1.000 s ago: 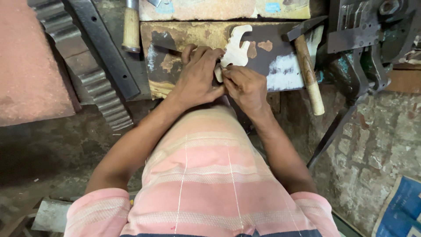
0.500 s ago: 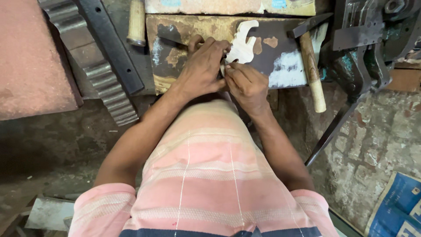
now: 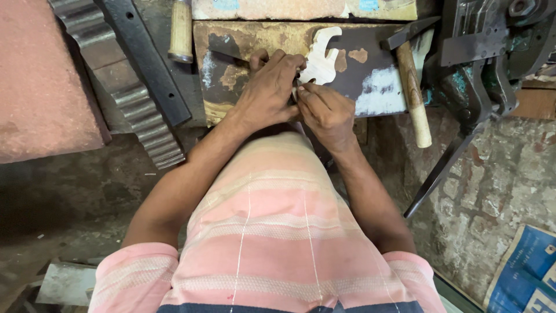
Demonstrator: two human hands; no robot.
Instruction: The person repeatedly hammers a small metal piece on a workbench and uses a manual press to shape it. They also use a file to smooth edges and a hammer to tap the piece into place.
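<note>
A toothed metal bar point(image 3: 139, 116) lies aside. On the desk point(image 3: 231, 75), the left hand point(image 3: 269, 93) presses down, apparently steadying the pale cut-out shape point(image 3: 321, 58); the right hand point(image 3: 327, 113) pinches its lower edge; a hammer point(image 3: 414, 93) rests nearby.

Both hands meet on the worn table point(image 3: 231, 87). The left hand point(image 3: 269, 90) closes its grip over a pale cut-out piece point(image 3: 321, 58), and the right hand point(image 3: 327, 110) pinches at the piece's lower edge. A hammer point(image 3: 411, 81) with a wooden handle lies at three o'clock from the hands. A toothed metal bar point(image 3: 124, 87) lies at nine o'clock.
</note>
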